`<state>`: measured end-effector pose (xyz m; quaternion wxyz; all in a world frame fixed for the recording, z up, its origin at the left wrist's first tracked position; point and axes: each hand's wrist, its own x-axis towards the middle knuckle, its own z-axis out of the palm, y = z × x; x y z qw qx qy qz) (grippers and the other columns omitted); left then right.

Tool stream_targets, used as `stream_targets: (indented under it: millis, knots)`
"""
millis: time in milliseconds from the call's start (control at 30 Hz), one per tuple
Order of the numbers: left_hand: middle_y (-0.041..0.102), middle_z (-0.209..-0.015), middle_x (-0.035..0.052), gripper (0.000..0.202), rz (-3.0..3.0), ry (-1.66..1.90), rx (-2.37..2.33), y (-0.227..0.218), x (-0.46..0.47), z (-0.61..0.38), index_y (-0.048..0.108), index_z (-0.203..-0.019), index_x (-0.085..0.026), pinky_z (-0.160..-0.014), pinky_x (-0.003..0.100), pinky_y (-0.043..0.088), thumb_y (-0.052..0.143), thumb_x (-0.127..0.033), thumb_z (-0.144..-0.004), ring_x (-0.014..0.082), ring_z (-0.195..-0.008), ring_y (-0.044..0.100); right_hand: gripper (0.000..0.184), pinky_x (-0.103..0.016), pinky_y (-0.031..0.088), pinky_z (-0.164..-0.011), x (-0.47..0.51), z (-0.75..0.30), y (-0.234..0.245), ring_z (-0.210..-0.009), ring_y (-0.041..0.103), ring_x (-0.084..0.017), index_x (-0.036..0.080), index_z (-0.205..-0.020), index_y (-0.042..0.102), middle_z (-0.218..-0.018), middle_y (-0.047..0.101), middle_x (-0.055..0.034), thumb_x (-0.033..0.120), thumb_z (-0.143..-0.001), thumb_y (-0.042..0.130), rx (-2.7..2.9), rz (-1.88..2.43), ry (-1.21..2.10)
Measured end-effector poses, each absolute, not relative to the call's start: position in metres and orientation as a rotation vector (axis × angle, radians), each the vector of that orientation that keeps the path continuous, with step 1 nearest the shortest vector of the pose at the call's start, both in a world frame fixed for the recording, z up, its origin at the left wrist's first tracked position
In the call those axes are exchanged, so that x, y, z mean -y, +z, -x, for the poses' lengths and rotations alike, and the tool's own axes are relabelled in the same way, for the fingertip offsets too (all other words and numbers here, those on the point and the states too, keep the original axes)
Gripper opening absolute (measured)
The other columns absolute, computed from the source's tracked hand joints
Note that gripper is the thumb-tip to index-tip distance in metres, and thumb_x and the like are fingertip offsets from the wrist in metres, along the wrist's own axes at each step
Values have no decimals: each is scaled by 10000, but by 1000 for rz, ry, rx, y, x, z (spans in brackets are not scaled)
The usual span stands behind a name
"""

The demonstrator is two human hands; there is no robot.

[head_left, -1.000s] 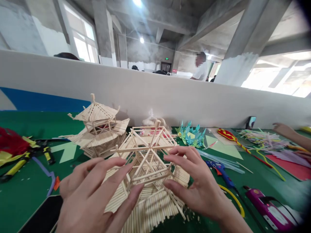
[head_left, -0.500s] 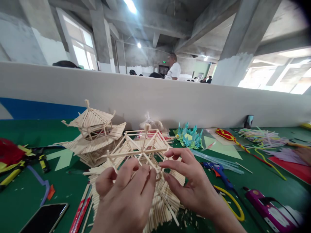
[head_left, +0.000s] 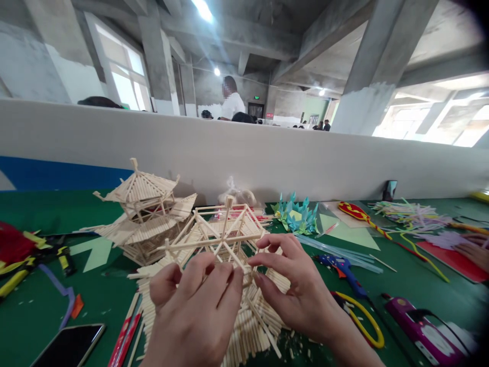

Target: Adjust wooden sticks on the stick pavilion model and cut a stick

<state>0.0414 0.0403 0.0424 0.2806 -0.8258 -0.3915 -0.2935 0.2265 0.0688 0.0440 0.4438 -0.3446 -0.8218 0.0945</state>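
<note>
In front of me stands a pavilion model (head_left: pixel 244 336) built of thin wooden sticks, with an open roof frame (head_left: pixel 225 237) around a short upright post. My left hand (head_left: pixel 198 306) is closed at the near side of this frame, its fingers bent and pressed together over the sticks; its fingertips are partly hidden. On the right, my right hand (head_left: pixel 294 285) curves its thumb and forefinger around the frame's near corner, the other fingers bent above. A second, tiered stick pavilion (head_left: pixel 141 214) stands behind to the left.
A blue glue gun (head_left: pixel 342 270), yellow-handled scissors (head_left: pixel 367 326) and a purple device (head_left: pixel 420 331) lie right. A phone (head_left: pixel 69 346), red-wrapped sticks (head_left: pixel 126 336) and pliers (head_left: pixel 19 275) lie left. Behind are a teal paper flower (head_left: pixel 296 214) and a white partition (head_left: pixel 267 158). Another person's hand (head_left: pixel 476 250) is far right.
Both hands keep almost the same grip on the stick frame. The view has shifted slightly. Behind the partition, a person in white has moved left.
</note>
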Motion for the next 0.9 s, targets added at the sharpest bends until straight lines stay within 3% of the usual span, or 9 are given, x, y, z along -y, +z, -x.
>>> stream_targets:
  millis: [433, 900]
  knots:
    - [691, -857, 45, 208, 2215, -857, 1056, 46, -44, -41, 627, -976, -170, -715, 431, 328, 510, -108, -814, 282, -937, 475, 201, -346, 454, -824, -71, -227, 44, -960, 500, -167, 213, -962, 654, -1041, 550, -45, 134, -790, 584, 2025, 852, 222]
    - [680, -850, 31, 183, 2245, -883, 1058, 47, -45, -41, 621, -966, -159, -708, 418, 324, 534, -113, -811, 265, -912, 467, 194, -354, 462, -834, -71, -226, 45, -974, 512, -170, 210, -960, 655, -1046, 556, -51, 142, -794, 580, 2021, 862, 238]
